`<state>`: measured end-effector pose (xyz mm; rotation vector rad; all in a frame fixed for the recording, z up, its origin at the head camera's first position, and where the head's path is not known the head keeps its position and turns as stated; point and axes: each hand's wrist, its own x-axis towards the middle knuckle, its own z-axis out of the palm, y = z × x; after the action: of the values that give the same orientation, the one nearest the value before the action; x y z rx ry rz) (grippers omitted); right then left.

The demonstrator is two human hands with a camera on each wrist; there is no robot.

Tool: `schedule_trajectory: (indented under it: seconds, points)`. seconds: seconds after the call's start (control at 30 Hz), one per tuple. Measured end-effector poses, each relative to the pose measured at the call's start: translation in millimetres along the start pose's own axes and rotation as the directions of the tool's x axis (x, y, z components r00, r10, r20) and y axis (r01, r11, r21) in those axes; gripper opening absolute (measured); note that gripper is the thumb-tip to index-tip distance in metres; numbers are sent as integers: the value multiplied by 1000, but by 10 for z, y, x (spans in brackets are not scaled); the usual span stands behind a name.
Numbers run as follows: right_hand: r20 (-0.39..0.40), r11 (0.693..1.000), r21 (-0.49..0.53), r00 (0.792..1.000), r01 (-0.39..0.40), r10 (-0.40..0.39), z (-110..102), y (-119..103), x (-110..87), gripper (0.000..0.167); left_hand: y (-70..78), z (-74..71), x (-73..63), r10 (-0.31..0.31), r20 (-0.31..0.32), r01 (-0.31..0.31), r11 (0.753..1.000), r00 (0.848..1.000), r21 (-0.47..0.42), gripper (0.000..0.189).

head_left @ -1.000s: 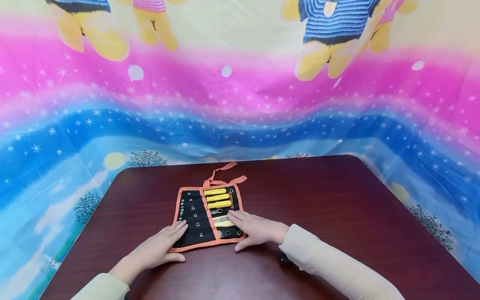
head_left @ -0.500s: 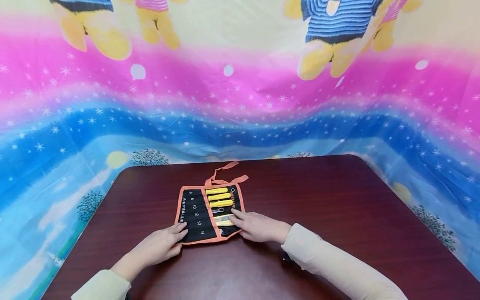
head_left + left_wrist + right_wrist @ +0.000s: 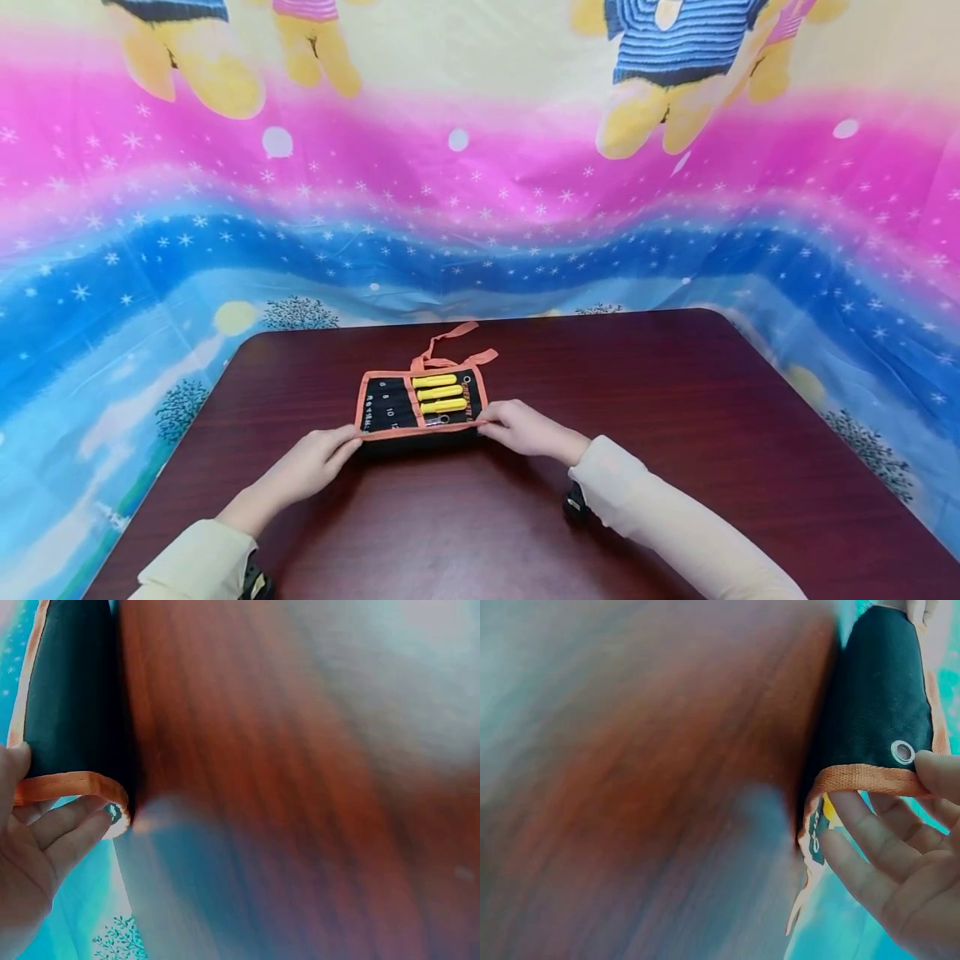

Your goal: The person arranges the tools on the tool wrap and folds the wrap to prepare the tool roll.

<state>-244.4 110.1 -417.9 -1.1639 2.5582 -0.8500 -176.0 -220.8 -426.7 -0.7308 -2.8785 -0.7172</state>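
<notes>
A black fabric tool roll (image 3: 378,407) with orange trim lies on the table, its near edge lifted and folded away from me. Yellow tool handles (image 3: 442,392) stick out of its pocket on the right half. My left hand (image 3: 318,461) pinches the left end of the folded edge. At the right end, my right hand (image 3: 531,429) pinches the same edge, its thumb beside a metal eyelet (image 3: 903,752) in the right wrist view. The plain black back (image 3: 71,697) curves over in the left wrist view. The nearer pockets and their tools are hidden under the fold.
Orange tie straps (image 3: 447,335) trail from the far side of the roll. The dark red wooden table (image 3: 660,400) has rounded far corners. A printed curtain (image 3: 480,217) with snowflakes hangs behind and around it.
Both hands have gone from lying flat on the roll to pinching its near corners. The near edge has come up and over, away from me, covering the lower pockets.
</notes>
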Motion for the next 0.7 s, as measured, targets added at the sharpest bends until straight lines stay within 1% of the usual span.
schedule_trajectory:
  seconds: [0.07, 0.13, 0.23, 0.33, 0.37, 0.43, 0.47, 0.53, 0.6, 0.7]
  points:
    - [-19, 997, 63, 999, -46, 47, -21, 17, 27, 17, -11, -6, 43, -33, -32, 31, 999, 999, -44, 8]
    - [-38, 988, 127, 995, -84, 89, -33, 34, 54, 17, -17, -12, 89, -62, -63, 57, 995, 996, -82, 11]
    - [-80, 969, 221, 988, -109, 130, -34, 78, 97, 12, -26, -14, 156, -108, -105, 97, 990, 989, -107, 15]
    - [-114, 933, 339, 980, -117, 164, -34, 113, 146, 15, -34, -6, 224, -171, -118, 156, 979, 978, -132, 12]
    - [-122, 919, 378, 977, -115, 173, -35, 120, 162, 17, -34, -1, 247, -199, -116, 182, 972, 973, -147, 10]
    - [-131, 896, 429, 974, -115, 188, -37, 134, 197, 15, -36, 10, 294, -255, -111, 233, 956, 961, -178, 6]
    - [-134, 888, 446, 972, -115, 193, -37, 140, 211, 14, -34, 15, 317, -281, -109, 257, 947, 953, -192, 8]
    - [-142, 881, 461, 970, -110, 195, -28, 161, 241, 11, -28, 28, 357, -328, -117, 299, 930, 937, -215, 17]
    - [-156, 884, 454, 968, -107, 197, -13, 183, 265, 13, -19, 39, 389, -361, -130, 327, 917, 923, -227, 26]
    - [-164, 894, 429, 963, -125, 214, 3, 211, 291, 16, -7, 55, 418, -383, -158, 344, 911, 910, -226, 27]
